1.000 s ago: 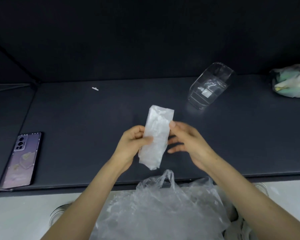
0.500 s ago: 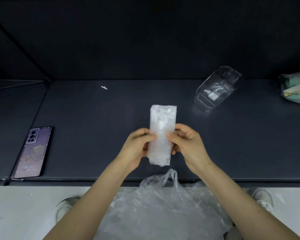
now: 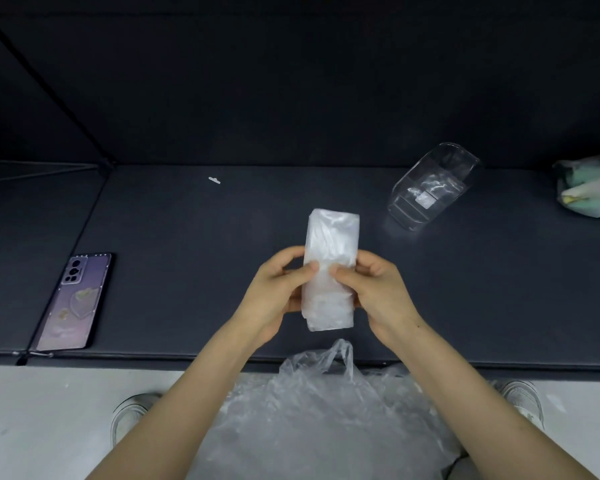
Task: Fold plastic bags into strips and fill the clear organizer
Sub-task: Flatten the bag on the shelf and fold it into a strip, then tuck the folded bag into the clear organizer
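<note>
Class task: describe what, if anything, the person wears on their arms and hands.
Nothing is worn. The left hand and right hand are bare: no gloves, rings or watch. The left forearm and right forearm are bare too, no sleeve in view.

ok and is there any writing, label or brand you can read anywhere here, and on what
No text can be read anywhere.
Sticker on the clear organizer: no print legible.
Phone back: only a pattern, nothing legible.
Coloured bag at the right edge: dark print, cut off by the frame, unreadable.
Folded plastic bag: no print.
</note>
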Demonstrator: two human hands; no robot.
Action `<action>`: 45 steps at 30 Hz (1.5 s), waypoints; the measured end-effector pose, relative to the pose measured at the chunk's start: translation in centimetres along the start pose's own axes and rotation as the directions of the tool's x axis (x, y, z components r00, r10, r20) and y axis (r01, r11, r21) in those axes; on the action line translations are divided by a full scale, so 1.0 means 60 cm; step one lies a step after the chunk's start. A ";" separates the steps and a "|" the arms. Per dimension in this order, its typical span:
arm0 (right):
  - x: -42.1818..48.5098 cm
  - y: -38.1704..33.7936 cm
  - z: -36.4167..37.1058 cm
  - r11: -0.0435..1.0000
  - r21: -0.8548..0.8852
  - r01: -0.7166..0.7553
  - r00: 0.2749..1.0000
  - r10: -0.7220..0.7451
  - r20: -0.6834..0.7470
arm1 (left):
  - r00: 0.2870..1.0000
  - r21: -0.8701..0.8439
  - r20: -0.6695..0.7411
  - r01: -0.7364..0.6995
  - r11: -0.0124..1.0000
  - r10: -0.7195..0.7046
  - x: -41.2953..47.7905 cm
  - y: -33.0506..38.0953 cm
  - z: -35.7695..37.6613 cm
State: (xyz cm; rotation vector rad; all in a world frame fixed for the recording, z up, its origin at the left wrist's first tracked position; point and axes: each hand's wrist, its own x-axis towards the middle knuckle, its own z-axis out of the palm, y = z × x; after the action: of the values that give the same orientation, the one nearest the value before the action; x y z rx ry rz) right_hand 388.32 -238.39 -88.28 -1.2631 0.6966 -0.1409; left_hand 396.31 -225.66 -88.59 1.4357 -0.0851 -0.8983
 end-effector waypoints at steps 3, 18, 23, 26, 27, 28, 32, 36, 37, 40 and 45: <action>-0.005 -0.005 -0.006 0.998 0.018 0.058 0.997 -0.058 0.043 | 0.999 -0.078 0.041 0.017 0.997 -0.014 0.000 0.003 -0.001; -0.005 -0.048 -0.083 0.986 -0.092 0.140 0.892 -0.085 0.444 | 0.963 0.176 0.269 -0.069 0.982 0.020 0.000 0.059 -0.010; 0.002 -0.056 -0.092 0.995 -0.099 -0.017 0.947 0.048 0.319 | 0.971 0.272 0.219 -0.155 0.950 0.096 0.014 0.063 0.010; 0.011 -0.051 -0.084 0.990 -0.137 0.040 0.990 -0.020 0.142 | 0.983 0.262 0.164 -0.126 0.957 0.084 0.023 0.054 0.033; 0.016 -0.050 -0.087 0.989 -0.136 0.064 0.995 -0.053 0.083 | 0.986 0.283 0.146 -0.118 0.952 0.078 0.027 0.048 0.041; 0.020 -0.050 -0.090 0.987 -0.136 0.087 0.996 -0.084 0.027 | 0.988 0.315 0.131 -0.121 0.941 0.083 0.031 0.041 0.050; 0.032 -0.043 -0.107 0.989 -0.098 0.111 0.987 -0.121 -0.110 | 0.988 0.347 0.083 -0.150 0.926 0.129 0.049 0.023 0.082; 0.041 -0.032 -0.134 0.999 0.021 0.033 0.979 -0.028 -0.203 | 0.980 0.308 0.107 -0.196 0.931 0.171 0.068 0.021 0.107; 0.042 -0.031 -0.142 0.997 0.079 0.020 0.980 -0.004 -0.200 | 0.978 0.283 0.108 -0.205 0.937 0.181 0.073 0.022 0.113; 0.041 -0.029 -0.159 0.984 0.178 -0.018 0.996 0.034 -0.087 | 0.973 0.234 0.089 -0.227 0.945 0.212 0.090 0.022 0.132; 0.057 -0.024 -0.180 0.994 0.106 -0.041 0.954 0.070 -0.292 | 0.965 0.264 0.119 -0.258 0.929 0.234 0.129 0.021 0.160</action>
State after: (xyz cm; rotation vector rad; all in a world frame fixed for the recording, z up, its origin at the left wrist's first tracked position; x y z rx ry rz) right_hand 385.48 -249.37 -89.74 -1.1374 0.9703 -0.3190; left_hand 396.87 -238.01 -89.16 1.6034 -0.4630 -0.7593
